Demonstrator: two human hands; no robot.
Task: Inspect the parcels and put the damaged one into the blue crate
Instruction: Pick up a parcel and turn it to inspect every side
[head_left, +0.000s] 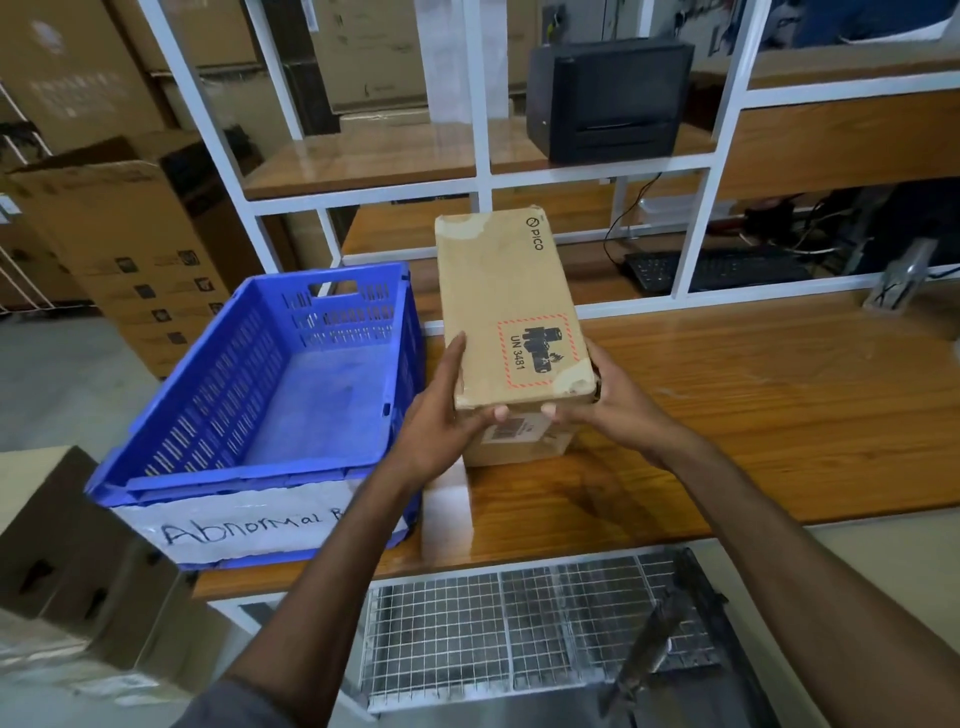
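A brown cardboard parcel (504, 291) with a PICO logo and a red-bordered UN 3481 label is held above the wooden table (753, 415), its long side pointing away from me. Torn, scuffed patches show at its far left corner and near right corner. My left hand (441, 421) grips its near left side, thumb on the near face. My right hand (608, 400) grips the near right corner. The blue crate (171, 436) stands to the left on the table's end, with nothing in it, and carries a white label reading "Abnormal".
A white metal shelf frame (483, 130) rises behind the table, holding a black printer (608, 98); a keyboard (711, 267) lies beyond. Large cardboard boxes (119, 234) stand at the left. A wire-mesh cage (519, 629) sits below the table edge.
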